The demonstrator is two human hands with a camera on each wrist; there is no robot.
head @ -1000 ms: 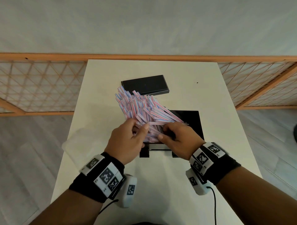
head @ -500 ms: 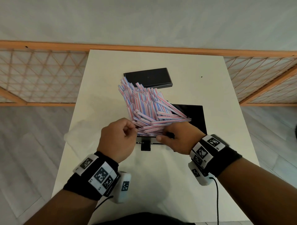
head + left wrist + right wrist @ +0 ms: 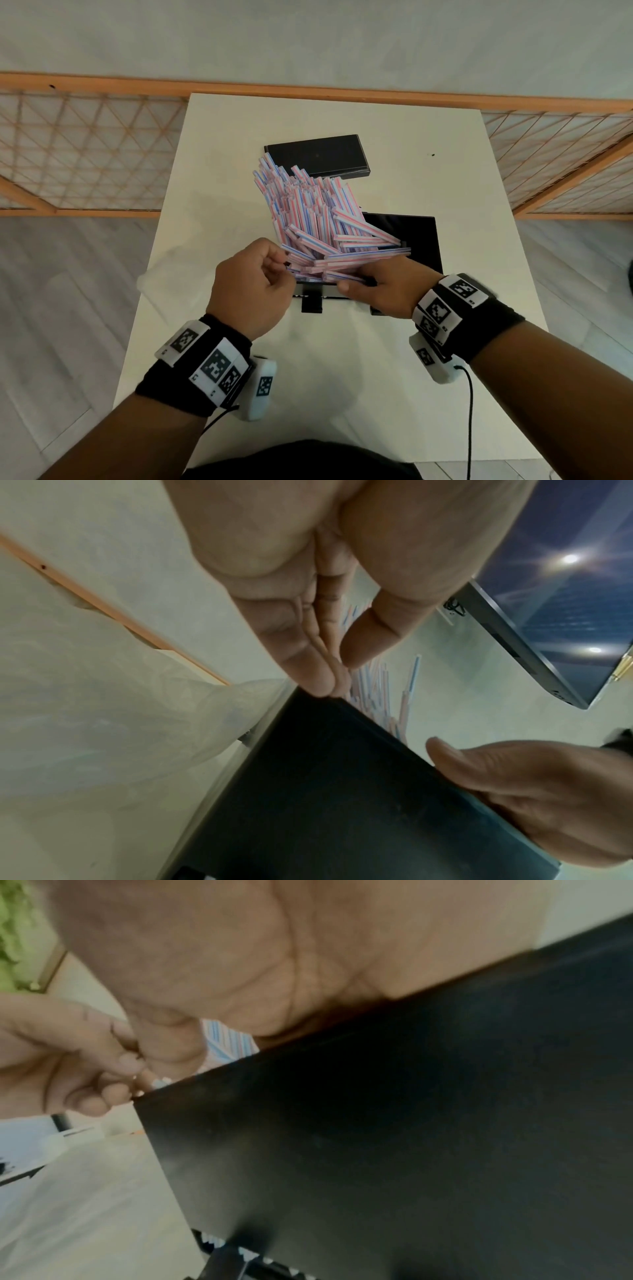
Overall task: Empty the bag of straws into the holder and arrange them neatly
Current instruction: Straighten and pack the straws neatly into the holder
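Note:
A heap of pink-and-blue striped straws (image 3: 315, 219) leans in the open black holder (image 3: 421, 240), most fanned up and away, several lying crosswise at the near side. My left hand (image 3: 274, 270) has its fingers curled and pinches the straws' near-left ends; in the left wrist view its fingertips (image 3: 325, 680) sit at the holder's rim (image 3: 342, 764). My right hand (image 3: 359, 279) grips the lowest straws at the holder's near edge, thumb along the front wall (image 3: 411, 1123); its fingers are hidden. The empty clear bag (image 3: 168, 277) lies on the table to the left.
A flat black lid (image 3: 317, 156) lies behind the holder on the white table (image 3: 428, 137). A wooden lattice railing (image 3: 85, 154) runs behind and beside the table. A wall screen (image 3: 565, 601) shows in the left wrist view.
Both hands have dropped toward the holder's near rim. The straw heap stands more upright in the holder, with a few straws now lying crosswise to the right.

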